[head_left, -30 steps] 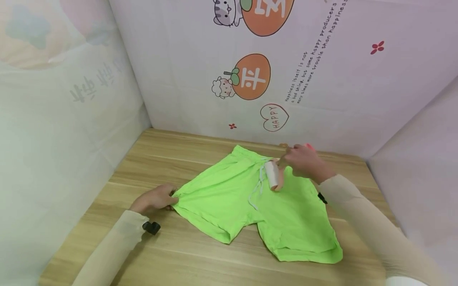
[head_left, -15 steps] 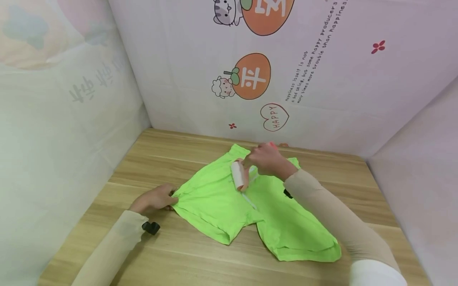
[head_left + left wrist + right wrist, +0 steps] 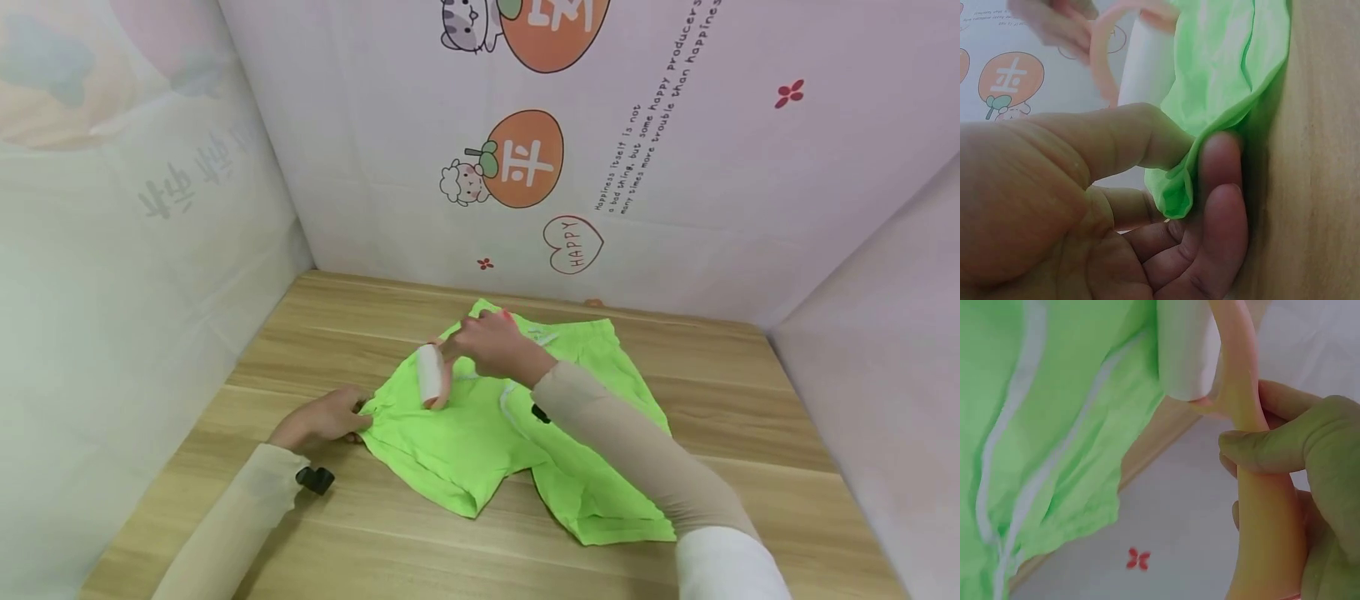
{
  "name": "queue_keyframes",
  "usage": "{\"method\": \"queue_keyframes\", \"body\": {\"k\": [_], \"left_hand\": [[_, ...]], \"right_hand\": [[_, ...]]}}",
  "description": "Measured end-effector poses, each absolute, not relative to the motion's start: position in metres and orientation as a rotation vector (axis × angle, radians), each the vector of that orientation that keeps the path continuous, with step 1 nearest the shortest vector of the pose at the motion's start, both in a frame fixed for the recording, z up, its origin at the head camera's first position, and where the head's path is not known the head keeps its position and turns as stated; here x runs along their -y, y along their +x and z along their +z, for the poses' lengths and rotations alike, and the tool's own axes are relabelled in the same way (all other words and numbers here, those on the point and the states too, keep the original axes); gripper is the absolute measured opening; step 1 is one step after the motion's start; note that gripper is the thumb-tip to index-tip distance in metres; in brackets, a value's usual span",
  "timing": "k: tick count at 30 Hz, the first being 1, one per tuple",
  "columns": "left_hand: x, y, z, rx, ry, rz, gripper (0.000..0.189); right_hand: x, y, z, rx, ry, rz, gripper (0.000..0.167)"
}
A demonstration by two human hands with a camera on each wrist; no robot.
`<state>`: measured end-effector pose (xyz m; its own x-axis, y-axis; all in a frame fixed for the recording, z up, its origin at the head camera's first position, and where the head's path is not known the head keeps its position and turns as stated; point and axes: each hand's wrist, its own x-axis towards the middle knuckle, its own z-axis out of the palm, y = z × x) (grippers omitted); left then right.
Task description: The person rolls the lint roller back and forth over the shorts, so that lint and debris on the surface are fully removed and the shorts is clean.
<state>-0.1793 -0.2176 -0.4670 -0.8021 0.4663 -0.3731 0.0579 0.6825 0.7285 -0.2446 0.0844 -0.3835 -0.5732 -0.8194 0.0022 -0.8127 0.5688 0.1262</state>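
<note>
Neon green shorts (image 3: pixel 465 454) with a white drawstring (image 3: pixel 1072 425) lie spread on a wooden table. At their left edge my left hand (image 3: pixel 326 418) pinches the cloth between thumb and fingers; the left wrist view shows the gathered fold (image 3: pixel 1175 194) in the grip. My right hand (image 3: pixel 491 346) holds a lint roller by its pinkish-orange handle (image 3: pixel 1266 519), fingers curled round it. The roller's white cylinder (image 3: pixel 431 375) rests over the left leg of the shorts, near the waistband side. My right forearm hides part of the right leg.
Wood-grain tabletop (image 3: pixel 360 533) surrounds the shorts. A white printed sheet (image 3: pixel 375 167) rises behind the table's back edge, with pale sheet walls at left (image 3: pixel 150 292) and right (image 3: pixel 885 350). Small dark wrist cameras (image 3: pixel 315 480) sit on both wrists.
My right hand has swept the lint roller leftward across the shorts, from beside the drawstring to the left leg. The left hand keeps its hold in the same place.
</note>
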Motion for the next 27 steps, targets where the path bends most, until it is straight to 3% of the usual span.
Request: {"method": "queue_keyframes", "body": {"k": [12,20,27], "left_hand": [[0.216,-0.179,-0.467,-2.355,0.354,1.005,0.005],[0.217,-0.180,-0.467,-2.353,0.385,0.995,0.005],[0.222,-0.181,-0.469,-2.341,0.426,0.996,0.008]], "right_hand": [[-0.048,-0.213,-0.416,2.839,1.271,0.044,0.060],[-0.093,-0.213,-0.418,2.817,1.298,0.194,0.066],[-0.141,-0.210,-0.414,2.768,1.279,0.197,0.061]]}}
